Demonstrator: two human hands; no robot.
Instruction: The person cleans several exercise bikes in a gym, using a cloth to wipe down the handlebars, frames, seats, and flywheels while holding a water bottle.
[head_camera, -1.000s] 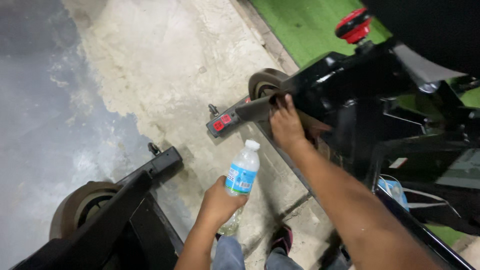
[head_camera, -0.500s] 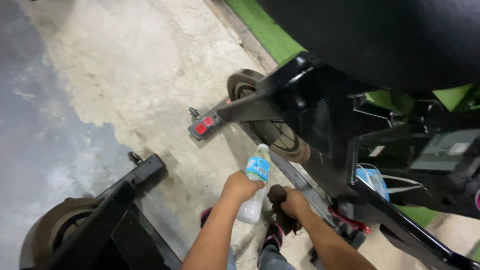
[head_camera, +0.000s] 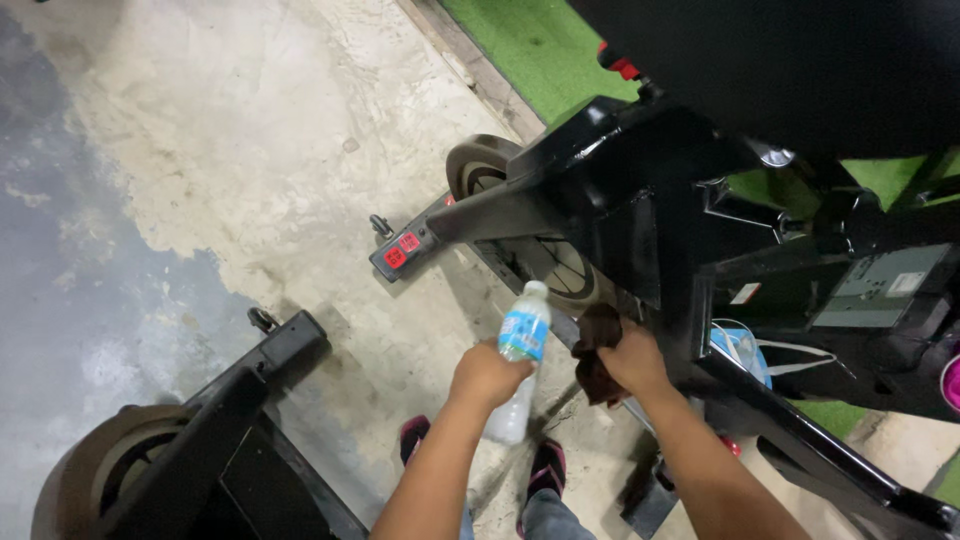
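Bottle (head_camera: 520, 365) of clear plastic with a blue label and white cap sits low in the centre of the head view, gripped around its middle by the left hand (head_camera: 485, 375), fingers wrapped tight, cap tilted toward upper right. Just beside it, the right hand (head_camera: 635, 362) closes on a dark brown cloth (head_camera: 597, 350), bunched against the black exercise bike frame (head_camera: 640, 190). Both forearms rise from the bottom edge. A second bike's flywheel (head_camera: 110, 470) fills the lower left, on the concrete floor (head_camera: 230, 130).
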